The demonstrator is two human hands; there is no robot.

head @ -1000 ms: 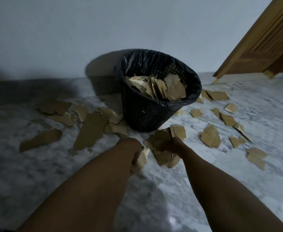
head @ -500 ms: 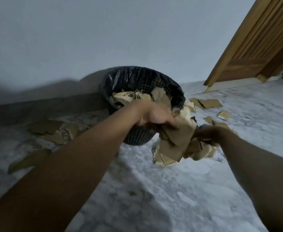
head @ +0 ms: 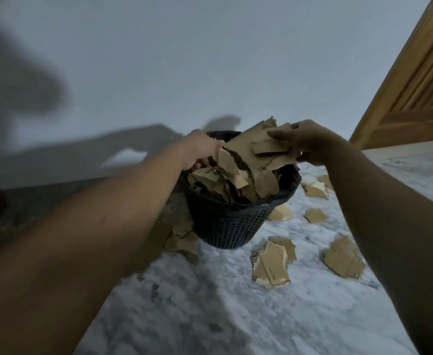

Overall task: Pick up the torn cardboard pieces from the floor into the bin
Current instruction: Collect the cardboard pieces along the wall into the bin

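A black mesh bin (head: 232, 224) with a dark liner stands on the marble floor, filled with torn cardboard. Above its mouth I hold a bundle of brown cardboard pieces (head: 248, 149) between both hands. My left hand (head: 200, 149) grips the bundle's left edge over the bin's left rim. My right hand (head: 305, 142) grips the right side, thumb on top. Some pieces hang down into the bin. More torn pieces lie on the floor, one large (head: 271, 262) in front of the bin and another (head: 343, 257) to its right.
A pale wall runs behind the bin. A wooden door (head: 415, 93) leans in at the upper right. Smaller cardboard scraps (head: 312, 188) lie right of the bin, and darker pieces (head: 182, 242) lie at its left foot. Marble floor (head: 210, 316) stretches toward me.
Both hands lifted a gathered bundle of cardboard from the floor in front of the bin up to its mouth. The view tilted up with them.
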